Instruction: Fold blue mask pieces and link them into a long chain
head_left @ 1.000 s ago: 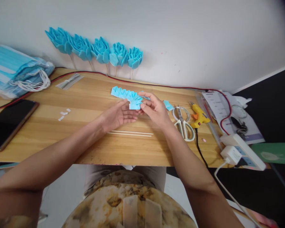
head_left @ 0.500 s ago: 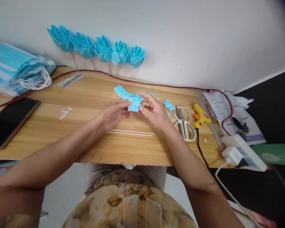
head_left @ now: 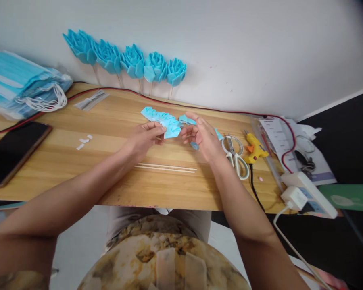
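My left hand (head_left: 143,139) pinches the near end of a folded strip of blue petals (head_left: 161,119) that lies across the wooden desk (head_left: 109,121). Just to its right, my right hand (head_left: 202,137) has let go of that strip and its curled fingers close on a small blue piece (head_left: 186,119). More small blue pieces (head_left: 219,135) lie beside the right hand. Two thin wooden sticks (head_left: 166,167) lie on the desk just in front of both hands.
Several finished blue flowers (head_left: 133,60) on sticks lean against the wall. A stack of blue face masks (head_left: 21,90) and a black phone (head_left: 10,151) are at the left. Scissors (head_left: 236,155), a yellow glue gun (head_left: 254,147), papers and a power strip (head_left: 308,193) are at the right.
My right hand has come off the petal strip and shifted right to a small blue piece. My left hand has closed its fingers on the strip's end.
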The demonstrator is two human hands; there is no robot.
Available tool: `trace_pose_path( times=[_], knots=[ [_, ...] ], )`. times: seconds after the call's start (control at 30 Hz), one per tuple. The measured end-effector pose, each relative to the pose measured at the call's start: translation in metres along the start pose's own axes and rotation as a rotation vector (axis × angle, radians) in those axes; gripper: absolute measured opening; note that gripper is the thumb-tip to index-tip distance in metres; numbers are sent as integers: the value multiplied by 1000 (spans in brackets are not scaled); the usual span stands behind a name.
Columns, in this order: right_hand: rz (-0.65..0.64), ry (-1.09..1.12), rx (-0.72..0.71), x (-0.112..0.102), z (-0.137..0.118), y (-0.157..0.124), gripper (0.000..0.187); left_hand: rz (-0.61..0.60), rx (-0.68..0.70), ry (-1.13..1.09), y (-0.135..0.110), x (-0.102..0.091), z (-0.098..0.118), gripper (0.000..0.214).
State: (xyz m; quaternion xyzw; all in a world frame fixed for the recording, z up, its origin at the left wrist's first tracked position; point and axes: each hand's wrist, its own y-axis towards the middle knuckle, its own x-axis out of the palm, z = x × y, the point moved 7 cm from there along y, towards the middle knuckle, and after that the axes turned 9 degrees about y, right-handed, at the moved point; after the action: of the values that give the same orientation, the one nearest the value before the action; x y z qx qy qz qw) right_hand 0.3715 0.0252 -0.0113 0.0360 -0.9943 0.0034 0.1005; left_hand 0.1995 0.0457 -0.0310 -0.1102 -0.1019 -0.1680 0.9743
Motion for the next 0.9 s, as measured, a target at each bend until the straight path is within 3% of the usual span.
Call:
trace_pose_path(
  times=[0.2, 0.37, 0.67, 0.9],
  knots=[
    [-22, -118, -11, 9, 3, -1, 48, 47, 145, 274, -7, 4, 14, 19],
    [-53, -287, -54, 12, 9, 0, 41, 55, 186, 465, -12, 9, 18, 17],
    [-72, -456, -160, 13, 2, 0, 42, 12, 145, 429, -5, 7, 15, 20],
    [-25, -405, -160, 9, 4, 1, 42, -37, 160, 390, -3, 7, 13, 30]
  ],
)
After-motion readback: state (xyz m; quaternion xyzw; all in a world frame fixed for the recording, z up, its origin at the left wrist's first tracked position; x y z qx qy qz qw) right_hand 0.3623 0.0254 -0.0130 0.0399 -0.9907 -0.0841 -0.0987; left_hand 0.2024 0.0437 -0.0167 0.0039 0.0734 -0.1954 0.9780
